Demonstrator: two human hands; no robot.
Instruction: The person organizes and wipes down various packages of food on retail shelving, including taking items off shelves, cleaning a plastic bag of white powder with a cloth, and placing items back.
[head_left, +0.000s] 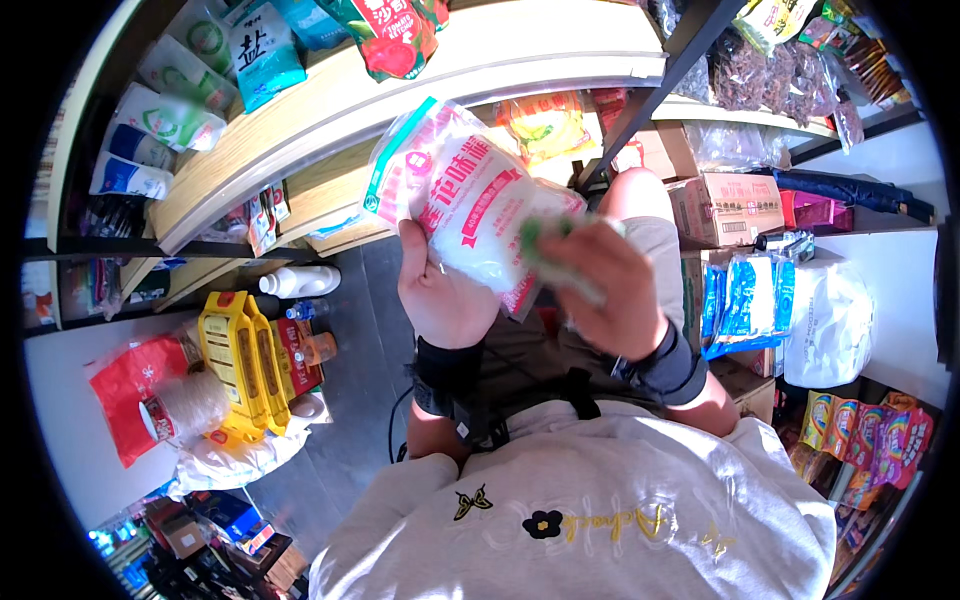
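Note:
My left hand (446, 296) holds a clear plastic bag of white granular seasoning (480, 187) with pink print and a teal top strip, tilted above my lap. In my right hand (611, 289), blurred, a crumpled green and white cloth or wipe (562, 251) is pressed against or just over the bag's lower right side. Its exact contact with the bag cannot be told. Both wrists wear black bands.
Ahead, a wooden shelf (375, 97) carries a ketchup pouch (394, 37) and a blue salt bag (266, 56). At left are yellow packs (240, 360) and a white bottle (300, 282). Cardboard boxes (735, 206) and blue packets (754, 304) stand at right.

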